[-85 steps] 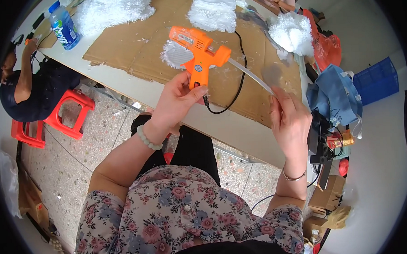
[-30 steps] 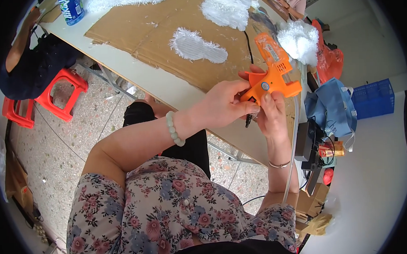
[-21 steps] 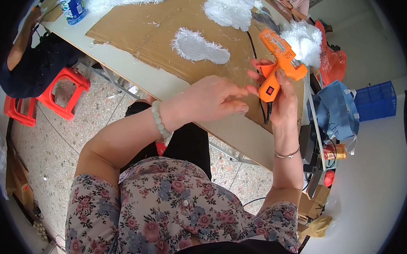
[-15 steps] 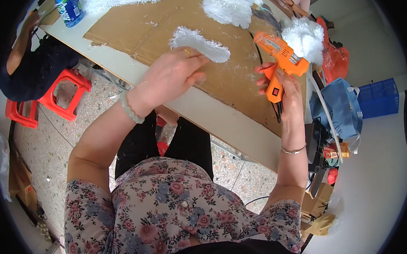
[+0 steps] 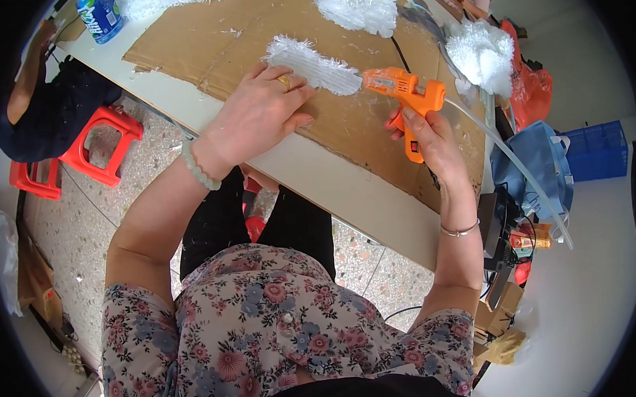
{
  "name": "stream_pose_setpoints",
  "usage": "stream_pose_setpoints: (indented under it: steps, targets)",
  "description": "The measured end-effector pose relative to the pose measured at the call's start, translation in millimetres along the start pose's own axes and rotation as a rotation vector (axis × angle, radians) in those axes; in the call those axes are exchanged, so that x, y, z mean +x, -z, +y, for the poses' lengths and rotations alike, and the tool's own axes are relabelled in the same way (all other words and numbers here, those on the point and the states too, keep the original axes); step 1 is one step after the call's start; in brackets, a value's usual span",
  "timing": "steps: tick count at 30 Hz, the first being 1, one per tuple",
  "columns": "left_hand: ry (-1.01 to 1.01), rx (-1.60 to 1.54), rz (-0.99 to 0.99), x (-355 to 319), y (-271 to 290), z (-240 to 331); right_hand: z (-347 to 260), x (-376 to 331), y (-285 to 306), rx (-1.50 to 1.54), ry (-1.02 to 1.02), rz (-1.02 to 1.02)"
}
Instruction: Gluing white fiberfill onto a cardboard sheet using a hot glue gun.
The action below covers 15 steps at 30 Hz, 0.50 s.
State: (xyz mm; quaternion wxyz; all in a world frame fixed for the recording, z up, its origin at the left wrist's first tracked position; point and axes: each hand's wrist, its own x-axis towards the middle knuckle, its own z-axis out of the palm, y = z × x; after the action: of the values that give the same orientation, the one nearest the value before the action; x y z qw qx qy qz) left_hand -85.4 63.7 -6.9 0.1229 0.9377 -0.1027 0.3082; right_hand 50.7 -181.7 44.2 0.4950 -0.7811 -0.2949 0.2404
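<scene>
My right hand (image 5: 436, 142) grips an orange hot glue gun (image 5: 399, 85) by its handle, with a finger at the red trigger. A long whitish glue stick (image 5: 516, 162) sticks out of the gun's back. The nozzle points left, close to the right end of a white fringed fabric strip (image 5: 317, 67); whether it touches I cannot tell. This strip lies on a brown cardboard sheet (image 5: 186, 43). My left hand (image 5: 266, 109) is palm down at the strip's near left edge, fingers stretched out and thumb apart; fingertip contact is unclear.
White shaggy bundles (image 5: 359, 9) lie farther back, another (image 5: 480, 56) at right. A blue-labelled bottle (image 5: 101, 18) stands back left. Red stools (image 5: 104, 146) and a seated person are at left; another person's arm (image 5: 469, 4) shows at far right. A blue bag (image 5: 534, 166) hangs right.
My right hand has turned the glue gun, bringing its nozzle down and left to the strip's right end. The glue stick has swung outward. My left hand has shifted slightly left.
</scene>
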Motion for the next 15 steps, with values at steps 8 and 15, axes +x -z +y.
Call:
stream_pose_setpoints:
  steps: [8, 15]
  targets:
    - [0.024, -0.030, -0.020, -0.5, -1.6, 0.5, 4.0, 3.9, -4.7, 0.034, 0.024, 0.002]
    - [0.027, -0.019, -0.001, -2.5, -2.9, 0.0, 5.6, 4.7, -4.2, -0.061, 0.003, -0.001]
